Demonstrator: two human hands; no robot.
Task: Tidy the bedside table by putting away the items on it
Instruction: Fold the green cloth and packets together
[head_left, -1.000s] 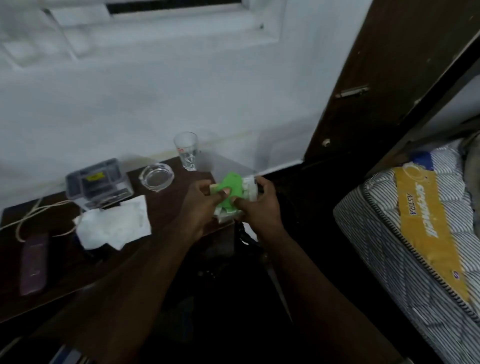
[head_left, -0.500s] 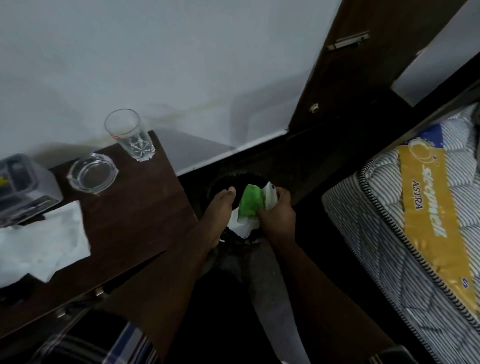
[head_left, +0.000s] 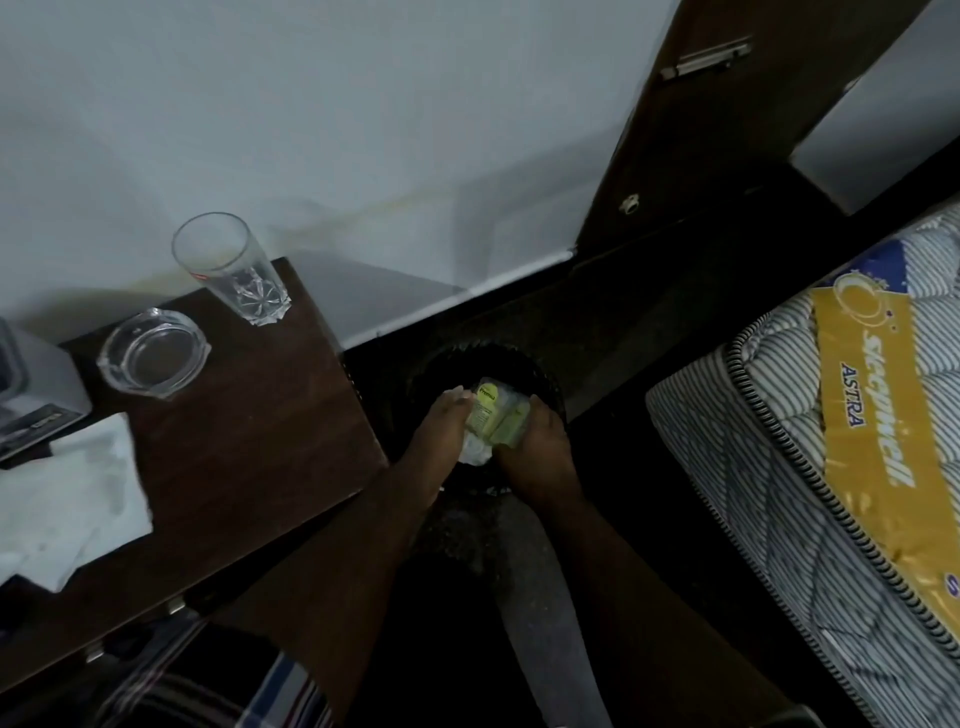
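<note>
A bundle of green wrappers and white tissue sits between my two hands, low over a dark round bin on the floor right of the bedside table. My left hand presses the bundle's left side with flat fingers. My right hand cups its right side. On the table stand a tall drinking glass at the back corner and a glass ashtray beside it. Crumpled white tissue lies at the table's left front.
A grey box-shaped device is cut off at the left edge. A striped mattress with a yellow label lies to the right. A dark wooden door stands behind the bin, against a white wall.
Both hands carried the bundle off the table, rightward and down to the bin. My view tilted down and closer.
</note>
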